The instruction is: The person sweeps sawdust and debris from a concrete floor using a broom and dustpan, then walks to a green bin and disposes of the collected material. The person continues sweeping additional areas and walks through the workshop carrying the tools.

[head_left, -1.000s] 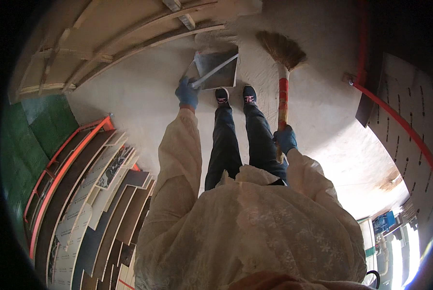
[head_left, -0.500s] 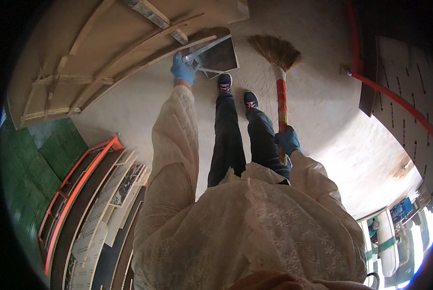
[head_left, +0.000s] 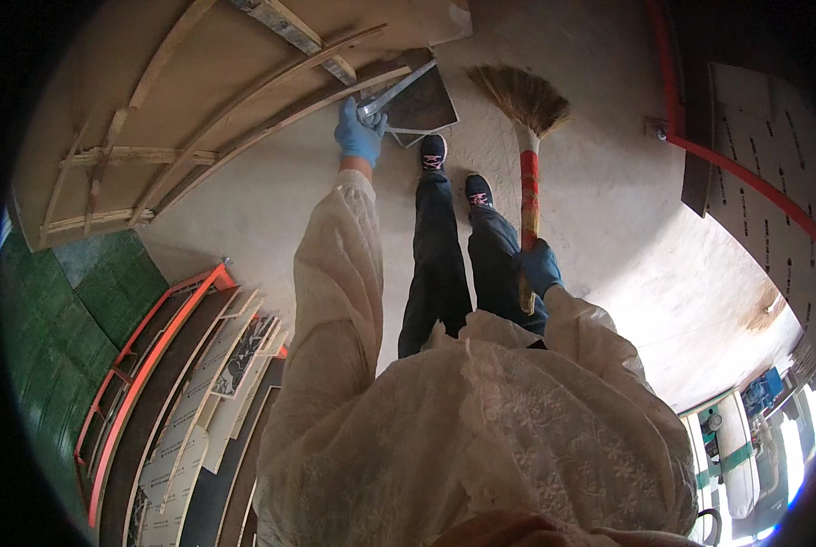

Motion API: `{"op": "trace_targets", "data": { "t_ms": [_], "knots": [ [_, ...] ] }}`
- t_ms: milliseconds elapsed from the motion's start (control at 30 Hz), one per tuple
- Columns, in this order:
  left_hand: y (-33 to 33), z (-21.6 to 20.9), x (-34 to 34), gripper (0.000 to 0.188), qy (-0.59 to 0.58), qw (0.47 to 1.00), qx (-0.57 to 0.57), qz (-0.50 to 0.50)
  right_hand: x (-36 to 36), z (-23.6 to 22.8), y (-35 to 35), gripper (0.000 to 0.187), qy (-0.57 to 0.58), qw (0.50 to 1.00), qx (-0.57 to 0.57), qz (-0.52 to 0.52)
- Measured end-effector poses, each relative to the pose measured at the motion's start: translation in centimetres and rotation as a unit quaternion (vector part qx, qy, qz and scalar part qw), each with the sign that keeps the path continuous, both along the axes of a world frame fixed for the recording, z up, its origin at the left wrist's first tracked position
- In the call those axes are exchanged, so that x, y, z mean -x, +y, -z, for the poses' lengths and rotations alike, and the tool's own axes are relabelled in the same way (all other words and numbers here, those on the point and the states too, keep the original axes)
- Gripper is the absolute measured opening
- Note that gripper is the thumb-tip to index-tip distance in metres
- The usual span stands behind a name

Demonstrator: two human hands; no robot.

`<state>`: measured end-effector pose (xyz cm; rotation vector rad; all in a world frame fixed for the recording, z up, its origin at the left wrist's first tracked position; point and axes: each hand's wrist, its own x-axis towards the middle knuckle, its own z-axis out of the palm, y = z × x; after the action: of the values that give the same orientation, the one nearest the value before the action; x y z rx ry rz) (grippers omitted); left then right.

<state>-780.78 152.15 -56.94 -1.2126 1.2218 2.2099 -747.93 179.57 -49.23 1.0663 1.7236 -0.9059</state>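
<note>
My left hand (head_left: pixel 358 135), in a blue glove, grips the metal handle of a grey dustpan (head_left: pixel 423 98) that rests on the pale floor just ahead of my feet. In a blue glove too, my right hand (head_left: pixel 537 266) holds the red and white handle of a straw broom (head_left: pixel 524 98). The broom's bristles touch the floor right of the dustpan. Both arms wear a loose white lace top, and my dark trousers and black shoes (head_left: pixel 433 151) show between the hands.
Large wooden boards and frames (head_left: pixel 198 100) lean at the upper left, close to the dustpan. An orange metal rack (head_left: pixel 153 356) holding flat panels stands at the lower left. A red pipe (head_left: pixel 745 178) runs along perforated boards on the right.
My left arm has stretched further forward with the dustpan, which now sits closer to the wooden boards. The broom head has shifted slightly right; my view has tilted.
</note>
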Motion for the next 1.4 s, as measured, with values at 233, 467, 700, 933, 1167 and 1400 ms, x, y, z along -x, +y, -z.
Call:
{"op": "trace_targets", "data": {
  "t_ms": [233,467,700,933,1167,1400],
  "knots": [
    [0.4,-0.4,0.1,0.041,0.012,0.999,0.023,-0.04,1.3,-0.8,-0.3,0.037,0.017,0.999,0.004,0.04],
    [3.8,-0.2,0.2,0.049,0.058,0.997,0.001,-0.058,-0.6,0.1,0.8,0.035,0.039,0.998,0.021,0.048],
    [7.2,0.7,3.0,0.058,0.066,0.997,-0.004,-0.028,-3.4,2.0,1.9,0.044,0.077,0.995,0.009,0.06],
    [7.7,0.1,1.4,0.047,0.054,0.998,-0.019,-0.004,-6.6,2.4,2.5,0.035,0.093,0.991,0.001,0.101],
    [5.9,-0.3,-5.4,0.017,0.057,0.996,-0.042,-0.057,-8.4,1.9,2.4,0.033,0.105,0.987,-0.011,0.117],
    [3.0,-2.3,-16.1,0.014,0.072,0.997,-0.009,-0.03,-9.8,-0.5,1.9,0.037,0.081,0.993,-0.027,0.084]
  ]
}}
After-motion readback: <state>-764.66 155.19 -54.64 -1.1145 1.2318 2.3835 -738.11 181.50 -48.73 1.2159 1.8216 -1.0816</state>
